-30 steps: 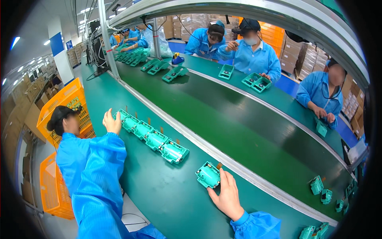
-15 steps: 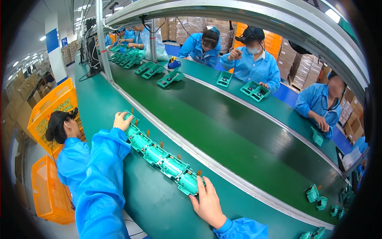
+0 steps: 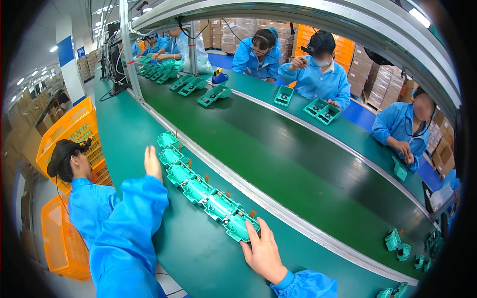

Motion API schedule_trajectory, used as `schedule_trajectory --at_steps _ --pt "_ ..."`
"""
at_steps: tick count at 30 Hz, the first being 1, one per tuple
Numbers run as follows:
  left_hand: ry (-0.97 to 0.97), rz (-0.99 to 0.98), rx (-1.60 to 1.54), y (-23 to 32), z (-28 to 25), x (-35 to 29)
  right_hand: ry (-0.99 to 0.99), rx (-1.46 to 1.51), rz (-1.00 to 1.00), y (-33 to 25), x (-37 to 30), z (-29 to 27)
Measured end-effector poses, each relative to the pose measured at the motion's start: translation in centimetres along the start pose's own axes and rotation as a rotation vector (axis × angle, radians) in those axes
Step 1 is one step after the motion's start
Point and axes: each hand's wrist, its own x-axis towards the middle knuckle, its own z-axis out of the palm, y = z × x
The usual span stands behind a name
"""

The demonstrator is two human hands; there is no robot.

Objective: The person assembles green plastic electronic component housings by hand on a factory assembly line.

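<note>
A row of several turquoise plastic housings (image 3: 197,190) lies end to end on the green bench, slanting from the far left to the near right. Each has a smooth rounded part and a small copper-coloured tab sticking up along the belt side. My left hand (image 3: 153,163) is just left of the far housings, apart from them, fingers straight and nothing held. At the near right end, my right hand (image 3: 265,254) touches the last housing (image 3: 240,227) with outstretched fingers, its thumb beside the end face.
A metal rail (image 3: 238,187) separates the bench from the green conveyor belt (image 3: 278,164). More turquoise housings (image 3: 214,95) sit on the belt. Co-workers in blue (image 3: 322,79) work across it. Left, another person (image 3: 87,193) is beside orange crates (image 3: 64,236).
My left hand has let go of the row's far end and drawn back toward me, uncovering the far housing. My right hand stays at the near end.
</note>
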Motion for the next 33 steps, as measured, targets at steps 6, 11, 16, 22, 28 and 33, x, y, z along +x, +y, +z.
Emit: schedule_trajectory --at_steps 6,11,16,22,28,33 --pt "-0.148 -0.158 -0.323 3.2 2.3 -9.5 0.028 -0.028 -0.034 0.0 -0.1 -0.1" --pt "-0.122 -0.102 -0.22 3.3 3.5 -9.4 0.025 -0.003 -0.019 -0.2 -0.1 -0.1" --pt "-0.132 -0.178 -0.366 4.0 4.2 -9.6 0.05 -0.032 -0.003 -0.1 0.4 0.2" --pt "-0.11 -0.229 -0.422 7.4 2.4 -14.0 -0.008 -0.003 -0.034 0.9 0.6 -0.6" --pt "-0.21 -0.095 -0.441 7.3 3.7 -19.3 0.074 -0.034 0.008 0.2 0.7 -0.1" --pt "-0.095 -0.053 -0.372 6.7 4.6 -18.9 0.095 -0.013 -0.057 0.4 0.9 0.4"
